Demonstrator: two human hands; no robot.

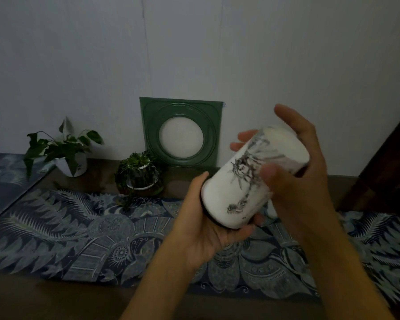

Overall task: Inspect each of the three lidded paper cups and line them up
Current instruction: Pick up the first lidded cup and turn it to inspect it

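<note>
A white lidded paper cup [238, 185] with a dark ink-style drawing is held tilted in the air, its narrow base towards the lower left and its lidded top towards the upper right. My left hand [208, 227] cups the base end from below. My right hand [296, 172] wraps the top end, thumb across the side and fingers behind the lid. A pale shape [271, 210] peeks out below the right hand; I cannot tell whether it is another cup. No other cup shows.
A blue patterned cloth [79, 236] covers the brown table. Two potted plants [65, 153] [139, 172] stand at the back left. A green square frame with a round white centre [181, 135] leans on the wall. Dark wooden furniture [383, 172] stands at right.
</note>
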